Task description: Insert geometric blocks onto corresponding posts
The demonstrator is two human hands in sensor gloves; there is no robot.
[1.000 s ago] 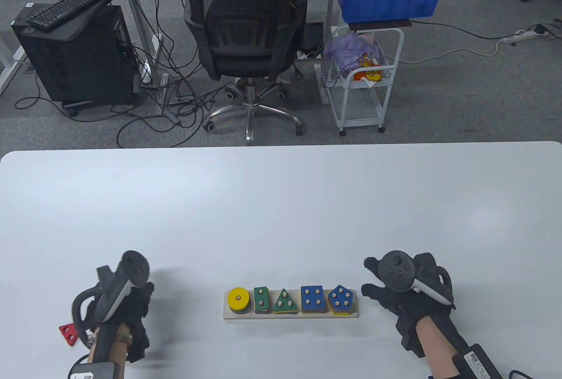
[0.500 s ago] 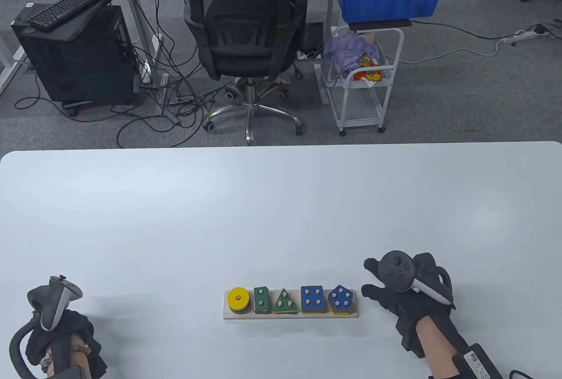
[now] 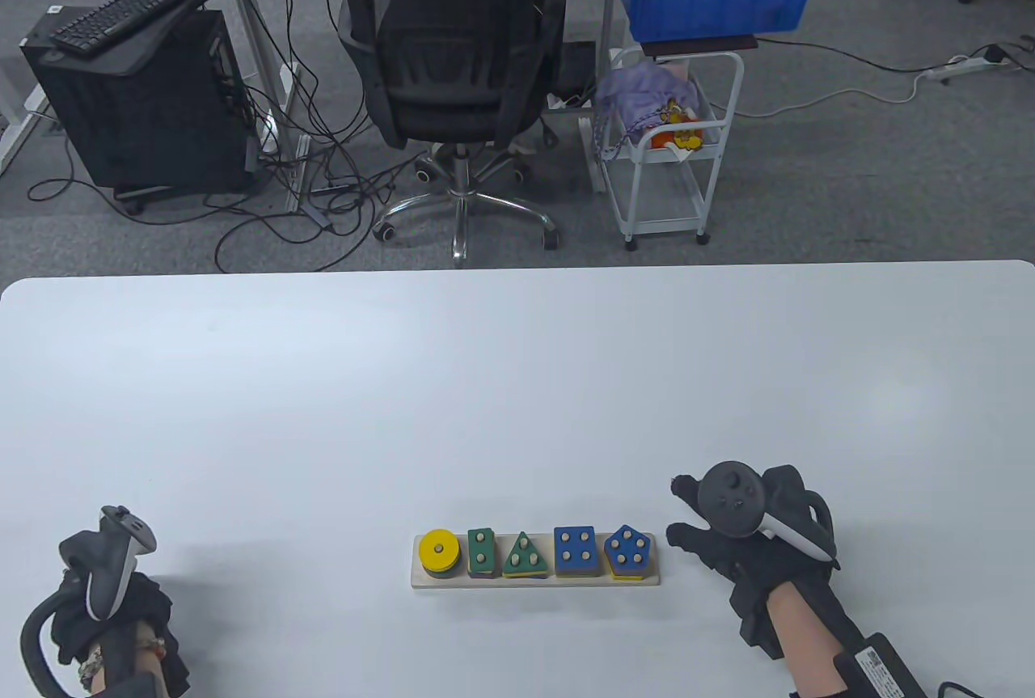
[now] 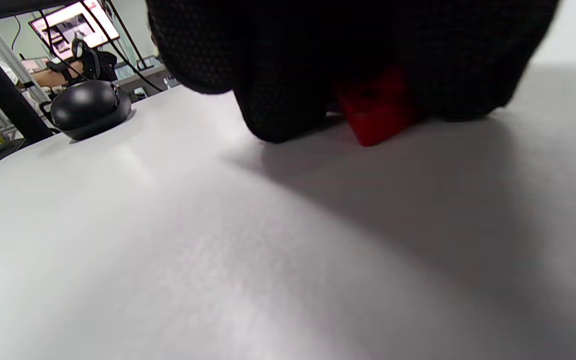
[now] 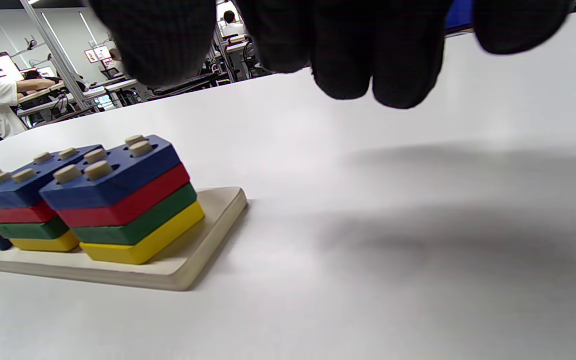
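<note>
You see a smooth white table (image 3: 517,407), a pale wood board (image 5: 188,270), painted blocks (image 5: 118,175), and knit cloth gloves (image 4: 288,65).

The red block (image 4: 375,112) was mostly hidden under the left hand (image 4: 348,50); only one corner showed in the left wrist view, and the table view showed none of it. The left forearm ran off the table view's bottom edge. On the board (image 5: 188,270), the left stacks were cut off in the right wrist view.
</note>
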